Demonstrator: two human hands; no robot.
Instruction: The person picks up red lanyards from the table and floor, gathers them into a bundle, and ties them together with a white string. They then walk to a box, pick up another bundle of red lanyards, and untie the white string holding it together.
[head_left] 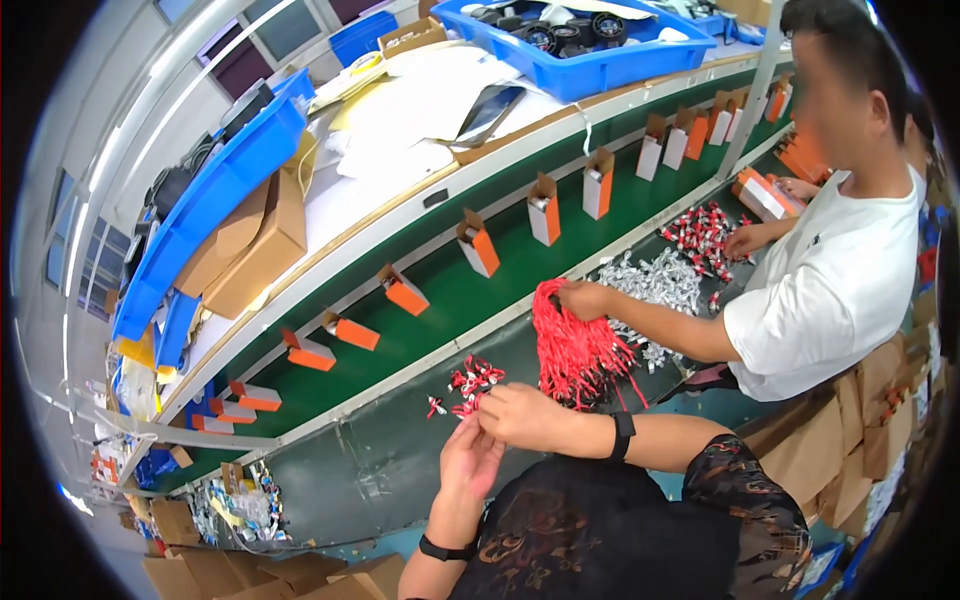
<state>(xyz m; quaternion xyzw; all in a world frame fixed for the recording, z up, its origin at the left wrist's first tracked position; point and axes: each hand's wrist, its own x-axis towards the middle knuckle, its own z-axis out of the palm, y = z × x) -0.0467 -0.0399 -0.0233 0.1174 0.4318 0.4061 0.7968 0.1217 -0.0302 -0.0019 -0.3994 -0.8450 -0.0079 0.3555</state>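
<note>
My left hand (470,460) and my right hand (520,415) meet over the near edge of the dark worktop, fingertips pinched together. Whatever lies between the fingers is too small or hidden to make out. Just beyond them is a small pile of red and silver pieces (476,374). To the right, a thick bundle of red cords (580,350) spreads over the worktop; a co-worker's hand (588,298) grips its top. Behind the bundle lies a heap of small silvery-white pieces (660,290), with more red and white pieces (697,240) farther right.
A row of open orange and white boxes (480,248) stands along a green conveyor belt (435,320). Blue bins (580,70) and a cardboard box (260,250) sit on the shelf beyond. A co-worker in a white shirt (830,290) is at my right. Cartons (830,440) lie behind that person.
</note>
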